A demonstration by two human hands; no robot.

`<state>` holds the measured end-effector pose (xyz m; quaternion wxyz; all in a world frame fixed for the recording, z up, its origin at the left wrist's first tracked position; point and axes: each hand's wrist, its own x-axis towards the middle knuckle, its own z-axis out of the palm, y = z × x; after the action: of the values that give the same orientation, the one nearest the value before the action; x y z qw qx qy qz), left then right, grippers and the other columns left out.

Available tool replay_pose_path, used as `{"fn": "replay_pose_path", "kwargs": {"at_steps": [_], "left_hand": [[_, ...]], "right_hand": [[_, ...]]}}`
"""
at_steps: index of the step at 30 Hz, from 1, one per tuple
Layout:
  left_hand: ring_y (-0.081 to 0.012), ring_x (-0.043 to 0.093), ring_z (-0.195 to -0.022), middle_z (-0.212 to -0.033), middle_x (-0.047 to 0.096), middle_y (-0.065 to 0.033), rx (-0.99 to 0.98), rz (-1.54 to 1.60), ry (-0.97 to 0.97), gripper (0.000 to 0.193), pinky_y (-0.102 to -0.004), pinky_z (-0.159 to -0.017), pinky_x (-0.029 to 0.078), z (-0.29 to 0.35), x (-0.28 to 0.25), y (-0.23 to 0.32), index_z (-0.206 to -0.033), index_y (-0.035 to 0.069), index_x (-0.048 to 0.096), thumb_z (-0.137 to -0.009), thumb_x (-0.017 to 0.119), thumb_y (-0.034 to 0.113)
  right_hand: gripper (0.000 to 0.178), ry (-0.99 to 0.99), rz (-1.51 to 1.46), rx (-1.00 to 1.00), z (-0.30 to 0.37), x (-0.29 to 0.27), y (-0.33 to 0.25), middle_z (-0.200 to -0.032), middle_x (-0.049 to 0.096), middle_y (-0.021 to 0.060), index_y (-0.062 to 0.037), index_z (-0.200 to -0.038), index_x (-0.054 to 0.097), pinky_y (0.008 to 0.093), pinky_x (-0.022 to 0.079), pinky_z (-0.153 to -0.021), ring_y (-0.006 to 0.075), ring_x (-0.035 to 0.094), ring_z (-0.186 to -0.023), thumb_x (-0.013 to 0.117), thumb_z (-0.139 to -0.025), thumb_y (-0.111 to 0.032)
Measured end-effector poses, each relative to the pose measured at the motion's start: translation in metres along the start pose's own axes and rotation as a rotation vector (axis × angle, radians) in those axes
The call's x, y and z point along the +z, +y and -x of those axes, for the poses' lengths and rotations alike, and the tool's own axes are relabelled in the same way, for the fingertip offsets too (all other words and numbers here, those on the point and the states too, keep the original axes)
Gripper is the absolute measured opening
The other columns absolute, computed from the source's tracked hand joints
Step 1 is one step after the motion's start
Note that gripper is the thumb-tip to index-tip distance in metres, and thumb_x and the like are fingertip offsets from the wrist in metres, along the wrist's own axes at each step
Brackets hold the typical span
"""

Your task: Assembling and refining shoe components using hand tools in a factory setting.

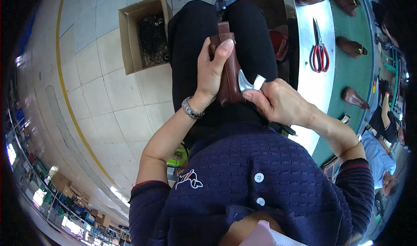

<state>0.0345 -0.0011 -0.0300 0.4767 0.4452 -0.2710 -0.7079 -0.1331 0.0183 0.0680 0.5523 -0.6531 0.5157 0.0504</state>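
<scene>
A brown leather shoe (pixel 231 82) lies lengthwise over my lap, between my thighs. My left hand (pixel 212 68) is closed round its left side, with the thumb pressed on top near the far end. My right hand (pixel 284 102) grips a silver metal tool that looks like lasting pincers (pixel 246 83), with a curved, pointed jaw and a blunt block on its head. The curved jaw meets the right edge of the shoe near its close end. My right fingers cover the tool's handles.
An open cardboard box (pixel 130 42) of black scraps stands on the tiled floor to the left. At right, red-handled scissors (pixel 320 50) lie on a metal worktop (pixel 310 98). Beyond it, a green conveyor belt (pixel 347 79) carries several brown shoes. Another person (pixel 378 152) sits past the belt.
</scene>
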Motion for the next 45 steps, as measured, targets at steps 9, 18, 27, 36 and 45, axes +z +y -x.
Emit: {"fn": "replay_pose_path", "kwargs": {"at_steps": [9,18,27,36,45], "left_hand": [[-0.0069,0.053,-0.072,-0.086,0.055,0.0,-0.085,-0.013,-0.13,0.045,-0.0219,-0.067,0.045,-0.024,-0.003,0.002,-0.102,0.005,0.057,-0.088,0.064,0.048],[-0.0066,0.053,-0.073,-0.085,0.056,-0.0004,0.014,-0.131,-0.134,0.046,-0.0219,-0.067,0.044,-0.009,0.008,-0.008,-0.101,0.005,0.059,-0.087,0.065,0.048],[-0.006,0.053,-0.074,-0.088,0.059,0.0,0.007,-0.107,-0.06,0.048,-0.0216,-0.068,0.044,-0.006,0.008,-0.004,-0.104,0.004,0.06,-0.088,0.064,0.049],[-0.0071,0.054,-0.076,-0.092,0.057,-0.0006,-0.018,-0.052,-0.147,0.052,-0.0224,-0.071,0.047,-0.005,0.0,-0.005,-0.11,0.005,0.056,-0.088,0.063,0.052],[-0.0062,0.052,-0.072,-0.084,0.055,0.0005,0.047,-0.19,-0.146,0.049,-0.0217,-0.065,0.043,0.008,0.008,-0.01,-0.105,0.005,0.057,-0.089,0.062,0.051]], "right_hand": [[0.062,0.04,-0.241,0.061,-0.001,0.003,0.018,-0.049,0.055,0.0028,-0.0033,-0.062,0.059,0.0283,0.049,-0.047,0.0145,0.06,-0.045,0.043,-0.098,-0.051],[0.062,-0.144,-0.157,0.108,0.021,0.005,0.019,-0.047,0.054,0.0039,-0.0022,-0.056,0.056,0.0282,0.045,-0.044,0.0142,0.058,-0.043,0.048,-0.098,-0.047],[0.056,-0.049,-0.259,0.124,0.019,0.011,0.007,-0.043,0.052,0.0143,0.0021,-0.056,0.062,0.0325,0.044,-0.039,0.0239,0.057,-0.038,0.058,-0.095,-0.037],[0.061,0.064,-0.322,0.006,0.025,0.016,0.038,-0.05,0.055,0.0029,-0.0041,-0.059,0.058,0.027,0.045,-0.043,0.0138,0.056,-0.043,0.05,-0.096,-0.053],[0.061,-0.299,-0.335,0.05,0.011,-0.01,0.035,-0.047,0.055,0.0034,-0.0045,-0.059,0.059,0.0251,0.046,-0.042,0.0127,0.059,-0.042,0.044,-0.099,-0.048]]}}
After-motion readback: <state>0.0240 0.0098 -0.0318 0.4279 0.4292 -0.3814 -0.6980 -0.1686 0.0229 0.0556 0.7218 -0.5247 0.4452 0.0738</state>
